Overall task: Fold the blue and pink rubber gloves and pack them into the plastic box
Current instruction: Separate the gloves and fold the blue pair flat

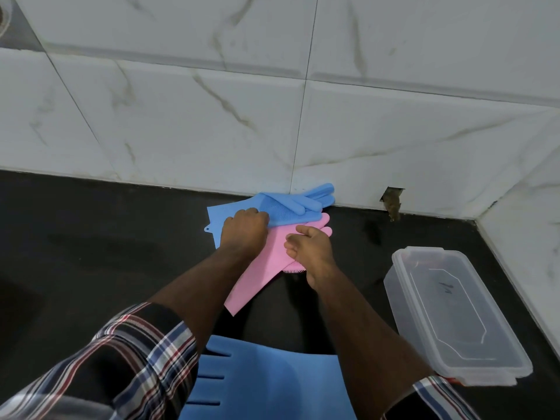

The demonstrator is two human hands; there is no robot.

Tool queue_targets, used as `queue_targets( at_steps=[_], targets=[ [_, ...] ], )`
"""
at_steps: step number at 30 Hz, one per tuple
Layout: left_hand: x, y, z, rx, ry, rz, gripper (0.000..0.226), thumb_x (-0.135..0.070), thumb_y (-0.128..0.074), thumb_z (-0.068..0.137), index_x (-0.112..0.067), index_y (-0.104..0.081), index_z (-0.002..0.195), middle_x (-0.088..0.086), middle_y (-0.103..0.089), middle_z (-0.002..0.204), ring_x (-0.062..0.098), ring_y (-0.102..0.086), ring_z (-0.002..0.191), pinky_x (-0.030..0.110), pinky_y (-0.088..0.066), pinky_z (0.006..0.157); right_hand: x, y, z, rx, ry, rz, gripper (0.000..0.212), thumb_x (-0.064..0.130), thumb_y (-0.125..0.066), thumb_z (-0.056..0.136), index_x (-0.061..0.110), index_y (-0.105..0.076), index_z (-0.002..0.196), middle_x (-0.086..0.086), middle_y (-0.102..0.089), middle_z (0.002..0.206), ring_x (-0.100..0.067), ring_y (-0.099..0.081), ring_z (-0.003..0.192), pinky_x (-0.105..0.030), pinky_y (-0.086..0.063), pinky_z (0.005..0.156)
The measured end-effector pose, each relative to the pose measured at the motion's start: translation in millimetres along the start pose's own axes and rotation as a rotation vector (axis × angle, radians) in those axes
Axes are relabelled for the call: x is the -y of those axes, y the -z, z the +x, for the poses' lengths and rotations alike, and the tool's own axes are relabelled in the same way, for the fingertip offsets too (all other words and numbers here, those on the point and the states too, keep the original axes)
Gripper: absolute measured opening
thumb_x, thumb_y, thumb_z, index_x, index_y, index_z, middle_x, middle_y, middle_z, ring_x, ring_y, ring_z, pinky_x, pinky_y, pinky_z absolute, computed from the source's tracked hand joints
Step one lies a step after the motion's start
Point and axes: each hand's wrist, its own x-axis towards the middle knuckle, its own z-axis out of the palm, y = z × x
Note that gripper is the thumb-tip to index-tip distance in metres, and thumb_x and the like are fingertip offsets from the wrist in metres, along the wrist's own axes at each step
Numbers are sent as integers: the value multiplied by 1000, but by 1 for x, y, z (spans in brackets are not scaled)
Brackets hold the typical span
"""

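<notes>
Plastic box (454,316) sits on the dark desk (91,237) at the right, near the side wall, with its clear lid on; no gloves are inside, and nothing else can be made out through the lid but a dark scribble and some reddish marks at its far end. The blue glove (281,207) lies at the back of the desk, its tips touching the marble wall tiles (212,116), and it overlaps the top of the pink glove (257,277), which stretches toward the person. The left hand (244,230) presses down on the blue glove with its fingers curled together over the folded edge. The right hand (309,247) rests on the pink glove, its fingers loosely spread and slightly bent, pinching nothing. Both forearms cross over the desk, covering part of the pink glove. Checked sleeves (136,359) show at the bottom, and between them lies a blue slotted mat (266,383). A broken gap (392,204) opens in the tiles beside the blue glove, well apart from the box.
</notes>
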Motion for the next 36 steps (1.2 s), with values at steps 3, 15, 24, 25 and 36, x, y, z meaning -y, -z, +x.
queue_targets(
  at_steps=[3,15,24,25,36],
  targets=[
    [4,-3,3,-4,-8,29,24,-20,-43,100,-18,-65,108,6,-65,101,26,-60,93,39,-45,76,-6,0,3,5,-17,-7,46,6,-69,84,9,-58,128,-8,-71,98,-20,-70,94,-33,-59,85],
    [-23,32,-44,-132,-266,-160,24,-41,-49,85,-20,-56,75,-3,-63,78,22,-61,76,33,-44,63,1,-5,-13,23,73,87,21,32,-61,94,14,-72,90,-9,-76,94,-21,-73,85,-37,-59,79],
    [-2,28,-81,95,72,-435,19,-34,-48,92,-27,-65,91,-9,-69,88,18,-65,84,37,-56,75,0,30,-47,-69,-41,284,18,3,-62,88,8,-68,104,-13,-74,99,-31,-72,91,-41,-60,75],
    [-2,26,-85,105,93,-435,19,-33,-48,92,-26,-66,93,-8,-69,90,18,-65,85,36,-56,76,-5,36,-48,-105,-65,256,14,7,-64,88,9,-67,102,-13,-74,101,-30,-72,92,-40,-59,76],
    [-7,15,-106,278,320,-630,53,-29,-62,93,-12,-51,142,9,-60,138,28,-57,124,30,-42,99,-24,58,-79,-77,-153,196,26,14,-68,89,5,-65,113,-13,-68,110,-25,-66,97,-36,-51,84]
  ],
)
